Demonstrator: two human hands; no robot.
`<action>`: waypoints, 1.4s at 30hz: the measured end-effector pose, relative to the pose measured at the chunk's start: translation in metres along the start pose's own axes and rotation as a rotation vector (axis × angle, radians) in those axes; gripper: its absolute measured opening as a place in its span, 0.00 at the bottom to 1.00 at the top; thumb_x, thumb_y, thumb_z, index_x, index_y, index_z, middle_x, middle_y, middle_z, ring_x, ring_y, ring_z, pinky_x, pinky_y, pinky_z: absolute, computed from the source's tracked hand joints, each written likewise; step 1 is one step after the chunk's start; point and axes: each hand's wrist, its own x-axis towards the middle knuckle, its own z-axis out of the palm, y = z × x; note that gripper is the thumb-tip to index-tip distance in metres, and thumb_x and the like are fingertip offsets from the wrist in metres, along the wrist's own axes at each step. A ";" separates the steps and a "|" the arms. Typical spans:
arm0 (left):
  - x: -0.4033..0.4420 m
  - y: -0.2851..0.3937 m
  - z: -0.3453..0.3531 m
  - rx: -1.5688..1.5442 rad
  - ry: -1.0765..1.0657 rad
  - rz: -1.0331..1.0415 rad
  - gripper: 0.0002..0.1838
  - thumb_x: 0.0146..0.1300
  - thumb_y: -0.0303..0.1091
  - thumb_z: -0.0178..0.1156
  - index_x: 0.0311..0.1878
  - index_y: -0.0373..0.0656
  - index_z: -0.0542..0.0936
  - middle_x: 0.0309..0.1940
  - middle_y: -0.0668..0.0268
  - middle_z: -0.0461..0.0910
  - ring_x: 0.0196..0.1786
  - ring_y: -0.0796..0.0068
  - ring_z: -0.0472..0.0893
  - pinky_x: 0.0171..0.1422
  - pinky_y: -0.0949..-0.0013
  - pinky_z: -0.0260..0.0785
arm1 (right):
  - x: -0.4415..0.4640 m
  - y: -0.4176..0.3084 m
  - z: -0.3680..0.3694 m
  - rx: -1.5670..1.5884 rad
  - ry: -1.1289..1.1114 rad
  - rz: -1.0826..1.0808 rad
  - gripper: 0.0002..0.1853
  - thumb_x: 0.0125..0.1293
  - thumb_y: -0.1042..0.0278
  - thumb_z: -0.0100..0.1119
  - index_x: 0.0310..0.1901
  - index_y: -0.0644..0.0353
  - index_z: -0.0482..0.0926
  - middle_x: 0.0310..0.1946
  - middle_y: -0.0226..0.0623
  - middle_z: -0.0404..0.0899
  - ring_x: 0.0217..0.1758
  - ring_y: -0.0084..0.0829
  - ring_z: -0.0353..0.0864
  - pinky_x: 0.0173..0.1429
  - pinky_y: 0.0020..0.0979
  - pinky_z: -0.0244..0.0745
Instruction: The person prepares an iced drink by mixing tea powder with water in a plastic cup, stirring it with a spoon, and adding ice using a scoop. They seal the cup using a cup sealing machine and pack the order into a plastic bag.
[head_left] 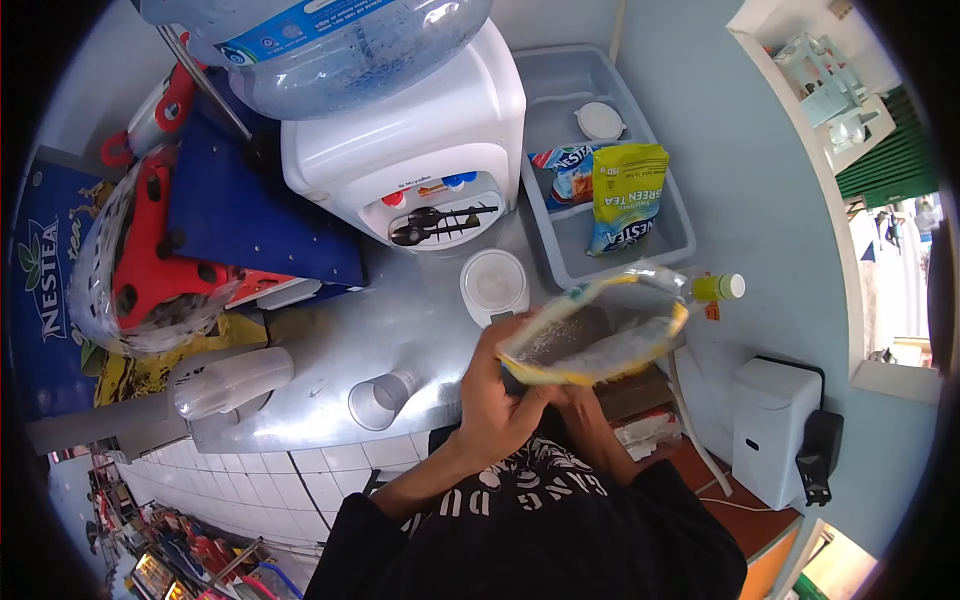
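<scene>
Both of my hands hold an opened foil pouch (630, 340) with a yellow-edged mouth facing up; pale powder shows inside. My left hand (500, 400) grips the pouch's left side, its fingers wrapped around the edge. Lower down, my right hand (572, 394) is at the pouch's near side, its fingers mostly hidden beneath it. Just beyond my left hand stands a clear jar with a white lid (495, 282). A clear plastic cup (380, 400) rests on the steel counter to the left. Past the pouch, a bottle with a white cap (733, 286) shows partly.
A white water dispenser (420, 130) carries a large water bottle (350, 60). The grey tray (680, 225) holds tea pouches (630, 190) and a round white lid (600, 121). A cup stack (235, 382) lies near the counter's left edge. A white box (775, 430) hangs at right.
</scene>
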 end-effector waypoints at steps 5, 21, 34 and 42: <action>0.004 -0.009 0.006 0.052 0.111 0.037 0.14 0.57 0.18 0.61 0.48 0.32 0.74 0.42 0.55 0.80 0.43 0.67 0.82 0.46 0.72 0.74 | -0.003 -0.030 -0.002 0.178 0.022 0.098 0.43 0.59 0.35 0.57 0.70 0.49 0.56 0.68 0.35 0.61 0.70 0.38 0.60 0.72 0.48 0.56; 0.067 -0.012 -0.018 -0.053 0.201 0.087 0.27 0.63 0.32 0.63 0.61 0.34 0.66 0.55 0.53 0.74 0.57 0.68 0.75 0.58 0.67 0.69 | 0.100 -0.193 0.161 -1.063 0.291 -0.774 0.12 0.64 0.72 0.61 0.47 0.69 0.78 0.37 0.31 0.80 0.40 0.20 0.75 0.48 0.22 0.70; -0.009 -0.194 -0.022 0.215 0.242 -0.329 0.64 0.38 0.39 0.79 0.72 0.31 0.45 0.71 0.42 0.49 0.75 0.47 0.48 0.78 0.57 0.42 | 0.364 -0.203 0.090 -0.729 0.334 -0.485 0.22 0.67 0.59 0.55 0.56 0.67 0.72 0.50 0.40 0.76 0.52 0.33 0.75 0.57 0.34 0.68; 0.030 -0.204 -0.009 0.227 0.211 -0.263 0.51 0.40 0.33 0.78 0.67 0.35 0.59 0.63 0.53 0.65 0.67 0.56 0.66 0.70 0.61 0.60 | 0.394 -0.186 0.015 -1.119 0.552 -0.363 0.26 0.61 0.69 0.58 0.60 0.71 0.67 0.53 0.49 0.74 0.55 0.39 0.75 0.58 0.35 0.70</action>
